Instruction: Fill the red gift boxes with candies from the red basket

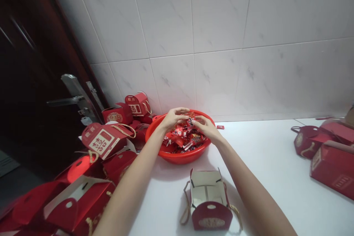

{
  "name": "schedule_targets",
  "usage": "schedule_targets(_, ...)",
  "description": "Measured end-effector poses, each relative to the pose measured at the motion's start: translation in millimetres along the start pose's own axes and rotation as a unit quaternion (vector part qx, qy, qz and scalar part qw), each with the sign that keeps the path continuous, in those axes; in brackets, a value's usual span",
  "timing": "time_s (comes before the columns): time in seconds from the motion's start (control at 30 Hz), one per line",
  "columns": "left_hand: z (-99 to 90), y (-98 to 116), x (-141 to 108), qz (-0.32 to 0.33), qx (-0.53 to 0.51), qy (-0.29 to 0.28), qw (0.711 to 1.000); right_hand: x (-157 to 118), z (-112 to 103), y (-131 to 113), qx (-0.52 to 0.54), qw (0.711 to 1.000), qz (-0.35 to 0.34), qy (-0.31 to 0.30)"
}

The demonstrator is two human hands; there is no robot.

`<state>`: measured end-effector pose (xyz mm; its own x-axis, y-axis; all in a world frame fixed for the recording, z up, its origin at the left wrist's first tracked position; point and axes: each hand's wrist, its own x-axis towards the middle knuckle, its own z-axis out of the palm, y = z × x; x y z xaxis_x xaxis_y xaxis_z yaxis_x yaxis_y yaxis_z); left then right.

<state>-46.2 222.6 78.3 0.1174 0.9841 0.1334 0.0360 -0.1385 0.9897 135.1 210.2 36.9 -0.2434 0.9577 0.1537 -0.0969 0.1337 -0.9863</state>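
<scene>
Both hands are over a red plastic basket filled with red-wrapped candies. My left hand is at the basket's upper left, its fingers curved over the candies. Opposite it, my right hand has its fingertips on a red wrapped candy with dark lettering. Whether the left fingers also touch that candy is hard to tell. Between my forearms an open red box with a pale inside and rope handles stands on the white table; no candy shows in it.
Many red gift boxes with rope handles are piled at the left, beside a dark door with a metal handle. More red boxes lie at the right. A tiled wall rises behind the white table.
</scene>
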Motion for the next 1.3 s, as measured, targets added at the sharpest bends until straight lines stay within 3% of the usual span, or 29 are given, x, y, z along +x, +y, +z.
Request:
schedule_targets(0.13, 9.0, -0.3, 0.8, 0.006, 0.030, -0.034, 0.999, 0.8, -4.3, 2.8, 0.074, 0.995, -0.039, -0.050)
schedule_targets(0.2, 10.7, -3.1, 4.3, 0.009, 0.038, -0.044, 0.998, 2.0, -5.8, 4.2, 0.099, 0.992, -0.063, -0.044)
schedule_targets(0.3, 9.1, -9.1, 15.0, 0.009, 0.071, -0.031, 0.997, 5.9, -6.9, 6.6, 0.135, 0.989, -0.059, 0.009)
schedule_targets(0.4, 4.9, -16.0, 28.7, -0.011, 0.193, -0.010, 0.981, 11.6, -6.6, 8.6, 0.190, 0.978, -0.062, 0.067)
schedule_targets(0.57, 9.2, -29.3, 42.7, -0.006, 0.289, -0.028, 0.957, 20.0, -6.0, 9.7, 0.274, 0.944, -0.052, 0.178)
schedule_targets(0.7, 22.1, -41.0, 44.0, 0.013, 0.407, -0.119, 0.905, 21.7, -8.1, 10.3, 0.285, 0.936, -0.048, 0.201)
schedule_targets(0.8, 23.8, -46.1, 42.7, -0.027, 0.467, -0.165, 0.868, 21.1, -9.1, 10.6, 0.283, 0.935, -0.046, 0.207)
schedule_targets(0.97, 6.0, -44.7, 40.8, -0.099, 0.509, -0.122, 0.847, 21.2, -8.7, 12.2, 0.281, 0.936, -0.047, 0.208)
schedule_targets(1.13, -20.5, -41.5, 36.6, -0.140, 0.563, -0.023, 0.814, 22.4, -8.3, 15.1, 0.265, 0.943, -0.061, 0.194)
schedule_targets(1.23, -24.9, -38.2, 34.3, -0.115, 0.573, 0.027, 0.811, 22.5, -7.0, 14.9, 0.264, 0.942, -0.056, 0.199)
schedule_targets(1.3, -17.4, -35.3, 34.5, -0.073, 0.564, 0.028, 0.822, 22.0, -5.6, 13.6, 0.265, 0.940, -0.050, 0.211)
